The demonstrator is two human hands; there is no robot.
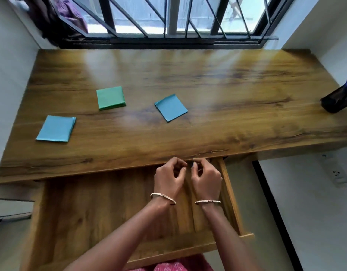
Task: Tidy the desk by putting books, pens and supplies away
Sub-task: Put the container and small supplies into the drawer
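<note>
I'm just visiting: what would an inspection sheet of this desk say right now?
Surface: wooden desk, drawer pulled open below.
Job's things: green sticky-note pad, left blue pad, middle blue pad on the desk; black pen holder at right edge.
Clutter: nothing seen.
Hands: left hand and right hand over the drawer, fingers curled; hold unclear.
Cables: nothing seen.
Surroundings: barred window, purple cloth, wall socket.
</note>
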